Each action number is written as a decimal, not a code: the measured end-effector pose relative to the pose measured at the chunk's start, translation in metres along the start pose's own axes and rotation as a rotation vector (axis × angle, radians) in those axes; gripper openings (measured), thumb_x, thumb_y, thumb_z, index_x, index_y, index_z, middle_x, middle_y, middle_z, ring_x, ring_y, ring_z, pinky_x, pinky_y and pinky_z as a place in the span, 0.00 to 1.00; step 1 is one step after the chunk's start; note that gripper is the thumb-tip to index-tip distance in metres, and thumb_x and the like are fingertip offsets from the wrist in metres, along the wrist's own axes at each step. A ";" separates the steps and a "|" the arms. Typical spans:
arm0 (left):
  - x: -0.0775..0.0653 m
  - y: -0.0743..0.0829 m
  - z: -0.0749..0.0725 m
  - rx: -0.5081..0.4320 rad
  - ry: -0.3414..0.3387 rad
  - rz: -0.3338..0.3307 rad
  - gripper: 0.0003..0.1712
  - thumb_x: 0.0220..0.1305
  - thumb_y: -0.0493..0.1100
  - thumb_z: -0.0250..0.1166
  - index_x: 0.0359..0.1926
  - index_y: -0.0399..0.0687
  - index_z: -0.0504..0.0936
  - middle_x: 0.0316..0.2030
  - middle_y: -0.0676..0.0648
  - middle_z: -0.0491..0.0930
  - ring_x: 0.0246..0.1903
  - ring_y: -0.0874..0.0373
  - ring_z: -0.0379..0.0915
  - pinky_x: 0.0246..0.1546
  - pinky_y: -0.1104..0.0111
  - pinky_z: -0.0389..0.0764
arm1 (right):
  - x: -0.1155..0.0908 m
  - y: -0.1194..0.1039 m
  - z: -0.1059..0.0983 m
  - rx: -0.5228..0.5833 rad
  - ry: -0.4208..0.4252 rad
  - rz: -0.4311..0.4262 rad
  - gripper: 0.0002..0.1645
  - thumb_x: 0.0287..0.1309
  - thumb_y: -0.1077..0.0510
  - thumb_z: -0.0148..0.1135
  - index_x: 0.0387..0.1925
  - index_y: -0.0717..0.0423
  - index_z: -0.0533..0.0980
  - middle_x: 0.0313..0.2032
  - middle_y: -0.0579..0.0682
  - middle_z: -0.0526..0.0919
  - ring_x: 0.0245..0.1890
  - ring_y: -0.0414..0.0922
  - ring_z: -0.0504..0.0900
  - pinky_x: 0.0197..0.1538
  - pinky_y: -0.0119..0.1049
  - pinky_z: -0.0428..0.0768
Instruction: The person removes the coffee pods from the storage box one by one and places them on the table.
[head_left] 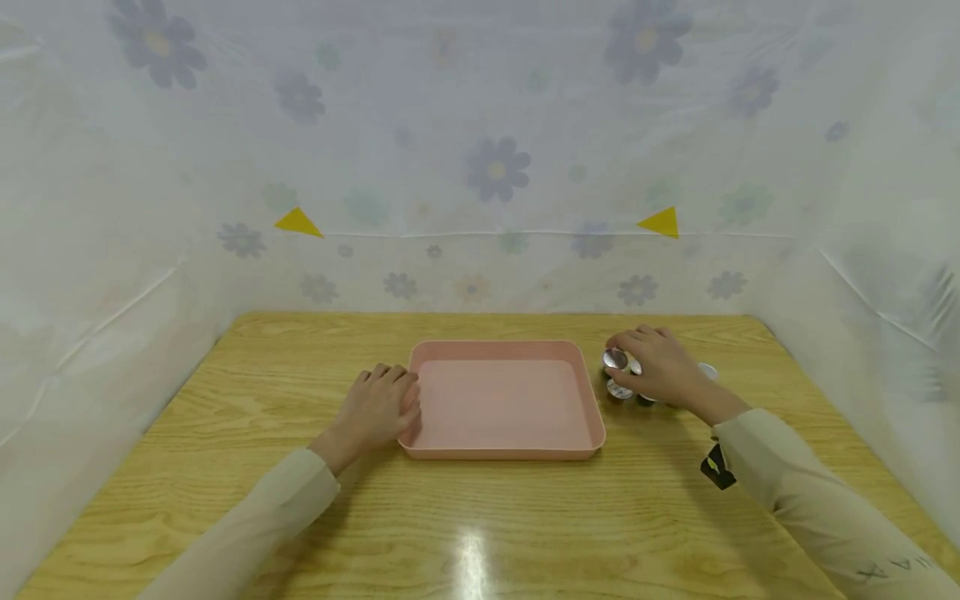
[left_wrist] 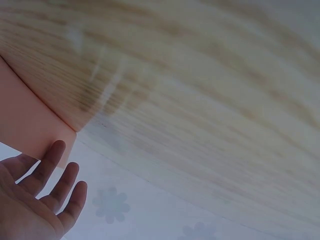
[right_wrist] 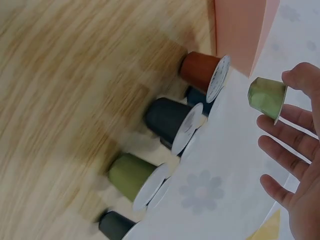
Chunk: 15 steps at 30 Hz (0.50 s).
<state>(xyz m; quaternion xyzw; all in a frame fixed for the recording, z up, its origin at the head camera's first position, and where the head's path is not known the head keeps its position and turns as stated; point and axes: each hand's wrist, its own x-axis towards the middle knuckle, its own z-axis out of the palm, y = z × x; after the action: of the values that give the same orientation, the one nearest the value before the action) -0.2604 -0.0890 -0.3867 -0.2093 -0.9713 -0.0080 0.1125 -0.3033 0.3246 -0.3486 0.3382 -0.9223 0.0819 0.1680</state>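
Note:
A pink rectangular tray (head_left: 498, 408) lies on the wooden table. My left hand (head_left: 381, 407) grips its left rim, fingers against the outer wall (left_wrist: 35, 132) and thumb on the inner side. To the right of the tray, my right hand (head_left: 660, 367) pinches a green coffee capsule (right_wrist: 267, 97) between thumb and fingers, raised above the others. Below it, several coffee capsules stand lid up: a brown one (right_wrist: 198, 71), a dark blue one (right_wrist: 196, 98) partly hidden, a black one (right_wrist: 165, 119), a second green one (right_wrist: 131, 175) and another dark one (right_wrist: 116, 225).
Floral white sheeting (head_left: 495, 108) hangs behind the table (head_left: 480, 508) and along both sides. Two yellow triangles (head_left: 298, 223) mark the back sheet. A black device (head_left: 717, 468) sits at my right wrist.

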 end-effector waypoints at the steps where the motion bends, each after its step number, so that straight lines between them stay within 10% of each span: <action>1: 0.000 0.000 0.000 0.001 -0.002 0.000 0.22 0.59 0.52 0.56 0.51 0.46 0.77 0.48 0.46 0.76 0.49 0.47 0.70 0.49 0.53 0.72 | -0.002 0.001 0.000 -0.001 -0.004 0.013 0.17 0.49 0.53 0.65 0.41 0.55 0.76 0.35 0.50 0.80 0.39 0.50 0.75 0.47 0.55 0.69; 15: 0.000 0.000 0.000 -0.006 -0.008 -0.003 0.22 0.60 0.52 0.55 0.51 0.46 0.77 0.49 0.47 0.76 0.49 0.47 0.70 0.48 0.53 0.72 | -0.031 0.024 -0.005 -0.038 0.016 0.091 0.17 0.47 0.54 0.67 0.40 0.55 0.77 0.34 0.50 0.80 0.39 0.51 0.76 0.41 0.54 0.69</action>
<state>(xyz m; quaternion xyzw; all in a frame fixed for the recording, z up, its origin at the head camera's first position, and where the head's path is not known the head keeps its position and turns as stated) -0.2603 -0.0887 -0.3870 -0.2080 -0.9721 -0.0102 0.1082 -0.2952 0.3628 -0.3560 0.2919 -0.9368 0.0745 0.1781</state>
